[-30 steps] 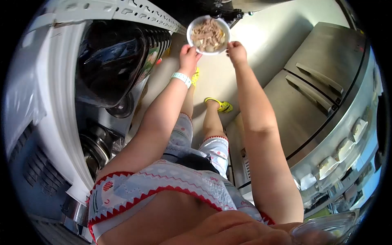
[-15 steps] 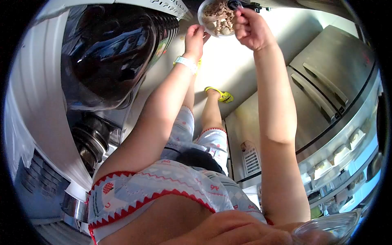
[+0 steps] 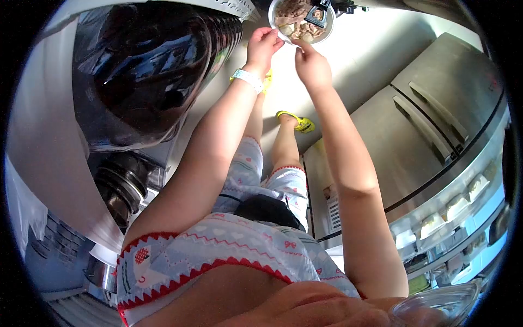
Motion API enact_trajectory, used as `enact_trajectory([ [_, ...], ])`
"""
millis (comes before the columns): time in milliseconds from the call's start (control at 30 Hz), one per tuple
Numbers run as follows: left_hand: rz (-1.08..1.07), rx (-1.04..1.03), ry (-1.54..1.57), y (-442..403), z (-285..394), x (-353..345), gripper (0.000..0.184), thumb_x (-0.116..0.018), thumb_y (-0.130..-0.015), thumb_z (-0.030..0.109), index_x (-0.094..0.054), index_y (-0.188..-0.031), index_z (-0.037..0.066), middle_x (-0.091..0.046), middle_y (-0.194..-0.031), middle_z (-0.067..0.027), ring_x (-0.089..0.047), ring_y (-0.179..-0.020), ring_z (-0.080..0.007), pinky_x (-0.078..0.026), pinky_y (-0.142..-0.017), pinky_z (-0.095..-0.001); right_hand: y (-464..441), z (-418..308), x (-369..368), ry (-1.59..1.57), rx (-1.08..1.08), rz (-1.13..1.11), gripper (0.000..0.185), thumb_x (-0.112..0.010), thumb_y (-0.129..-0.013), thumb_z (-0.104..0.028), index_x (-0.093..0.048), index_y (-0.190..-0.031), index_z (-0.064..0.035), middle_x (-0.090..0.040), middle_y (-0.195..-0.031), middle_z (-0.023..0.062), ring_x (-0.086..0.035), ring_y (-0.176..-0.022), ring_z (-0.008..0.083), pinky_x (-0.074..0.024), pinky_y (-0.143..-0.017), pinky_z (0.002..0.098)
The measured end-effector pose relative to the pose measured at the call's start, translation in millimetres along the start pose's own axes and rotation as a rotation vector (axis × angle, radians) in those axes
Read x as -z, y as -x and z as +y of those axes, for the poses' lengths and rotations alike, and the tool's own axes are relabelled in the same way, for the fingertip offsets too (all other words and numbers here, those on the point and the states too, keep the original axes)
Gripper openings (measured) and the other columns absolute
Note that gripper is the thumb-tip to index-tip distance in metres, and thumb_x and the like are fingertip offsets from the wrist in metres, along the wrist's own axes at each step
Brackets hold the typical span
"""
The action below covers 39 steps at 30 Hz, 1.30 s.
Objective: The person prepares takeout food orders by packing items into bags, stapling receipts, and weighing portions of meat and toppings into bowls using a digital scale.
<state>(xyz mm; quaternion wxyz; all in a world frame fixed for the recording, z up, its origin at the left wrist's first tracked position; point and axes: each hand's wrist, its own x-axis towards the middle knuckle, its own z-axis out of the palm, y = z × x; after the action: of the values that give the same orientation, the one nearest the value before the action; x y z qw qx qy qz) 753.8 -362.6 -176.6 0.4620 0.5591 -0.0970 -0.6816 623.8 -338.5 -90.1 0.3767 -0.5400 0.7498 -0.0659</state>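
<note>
At the top centre is a round white bowl point(image 3: 328, 32) holding sliced meat and pale round pieces. A dark object with a clear, squarish part point(image 3: 315, 16) overlaps the food at the bowl's upper right. My left hand point(image 3: 263, 48) pinches the bowl's lower left rim and wears a pale band on its wrist. Beside it, at the lower rim, my right hand point(image 3: 312, 66) has its index finger stretched toward the bowl, with the other fingers curled under. Whether this hand grips the rim is not clear.
Stacked glossy black containers point(image 3: 144, 76) stand on a shelf at the left, with metal pots point(image 3: 122, 182) below. A steel refrigerator point(image 3: 403, 131) with two handles fills the right side. My feet, in yellow clogs point(image 3: 297, 122), are on the pale floor.
The bowl has moved up and right. My right hand left its right rim, rose to the dark object at the bowl's top, then came down to the lower rim. The object now lies over the food.
</note>
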Motion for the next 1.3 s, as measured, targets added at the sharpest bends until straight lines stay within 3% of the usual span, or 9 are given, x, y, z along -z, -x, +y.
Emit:
enact_trajectory([
  [67,-0.008,0.006,-0.004,1,2,1,0.021,-0.06,-0.091,0.011,-0.051,-0.105,-0.001,-0.055,-0.094,-0.0082,-0.06,-0.083,-0.0175,-0.056,-0.079,-0.0317,-2,-1,-6,0.056,0.002,-0.026,0.03,-0.049,-0.09,-0.03,-0.062,-0.117,-0.0323,-0.068,-0.089,0.0174,-0.065,-0.084,0.0361,-0.0518,-0.076,0.0454],
  [367,0.009,0.022,0.021,3,0,1,0.021,-0.062,-0.09,0.01,-0.052,-0.105,-0.001,-0.055,-0.093,-0.0081,-0.059,-0.082,-0.0176,-0.057,-0.077,-0.0331,-11,5,-3,0.188,-0.027,-0.085,0.035,-0.049,-0.088,-0.028,-0.061,-0.121,-0.0242,-0.068,-0.09,0.0191,-0.067,-0.085,0.0331,-0.0526,-0.078,0.0415],
  [467,0.02,0.03,0.042,3,2,-1,0.021,-0.061,-0.09,0.01,-0.051,-0.105,-0.001,-0.055,-0.094,-0.0083,-0.058,-0.082,-0.0179,-0.057,-0.078,-0.0335,11,18,-1,-0.141,0.077,0.083,0.027,-0.049,-0.09,-0.023,-0.062,-0.113,-0.0184,-0.069,-0.085,0.0156,-0.068,-0.078,0.027,-0.0526,-0.071,0.0372],
  [567,0.024,0.029,0.031,5,3,-5,0.02,-0.061,-0.09,0.009,-0.051,-0.105,-0.001,-0.054,-0.094,-0.0086,-0.058,-0.082,-0.0183,-0.057,-0.078,-0.0337,12,52,-31,-0.843,-0.24,0.138,0.017,-0.055,-0.093,-0.018,-0.06,-0.103,-0.0049,-0.062,-0.077,0.004,-0.05,-0.059,0.01,-0.045,-0.052,0.0268],
  [600,0.03,0.028,0.016,6,4,-5,0.02,-0.061,-0.09,0.009,-0.051,-0.104,-0.001,-0.054,-0.094,-0.0087,-0.058,-0.082,-0.0186,-0.057,-0.078,-0.0338,9,49,-30,-0.842,-0.241,0.139,0.017,-0.055,-0.093,-0.018,-0.06,-0.103,-0.0049,-0.062,-0.077,0.004,-0.05,-0.059,0.01,-0.045,-0.052,0.0268],
  [667,0.033,0.038,0.025,7,2,-7,0.02,-0.06,-0.09,0.009,-0.051,-0.104,-0.001,-0.054,-0.094,-0.009,-0.058,-0.083,-0.0188,-0.057,-0.078,-0.0338,2,41,-31,-1.16,-0.576,0.116,0.02,-0.055,-0.093,-0.02,-0.056,-0.106,-0.0052,-0.063,-0.088,0.0057,-0.051,-0.062,0.011,-0.0444,-0.051,0.0263],
  [933,0.048,0.05,0.113,14,-9,-10,0.018,-0.059,-0.09,0.007,-0.05,-0.103,-0.001,-0.055,-0.097,-0.0109,-0.06,-0.085,-0.0203,-0.056,-0.08,-0.0343,-23,19,-59,-1.601,-0.671,0.175,0.012,-0.056,-0.094,-0.015,-0.047,-0.093,-0.0075,-0.062,-0.087,0.0071,-0.056,-0.067,0.0146,-0.0496,-0.055,0.0281],
  [1067,-0.002,0.102,0.109,18,-16,-9,0.02,-0.059,-0.09,0.008,-0.05,-0.105,-0.001,-0.057,-0.099,-0.0118,-0.061,-0.086,-0.0215,-0.056,-0.08,-0.0332,-31,30,-49,-1.365,-0.649,0.349,0.013,-0.059,-0.093,-0.013,-0.048,-0.097,-0.007,-0.06,-0.082,0.0061,-0.056,-0.066,0.0144,-0.0499,-0.053,0.0285],
  [1300,0.025,0.027,0.001,9,-3,-5,0.022,-0.057,-0.091,0.008,-0.051,-0.109,-0.002,-0.057,-0.1,-0.011,-0.06,-0.083,-0.0187,-0.055,-0.08,-0.0319,-36,51,-30,-1.232,-0.605,0.207,0.011,-0.062,-0.092,-0.018,-0.055,-0.094,-0.0098,-0.063,-0.081,0.0009,-0.053,-0.065,0.0092,-0.049,-0.057,0.0244],
])
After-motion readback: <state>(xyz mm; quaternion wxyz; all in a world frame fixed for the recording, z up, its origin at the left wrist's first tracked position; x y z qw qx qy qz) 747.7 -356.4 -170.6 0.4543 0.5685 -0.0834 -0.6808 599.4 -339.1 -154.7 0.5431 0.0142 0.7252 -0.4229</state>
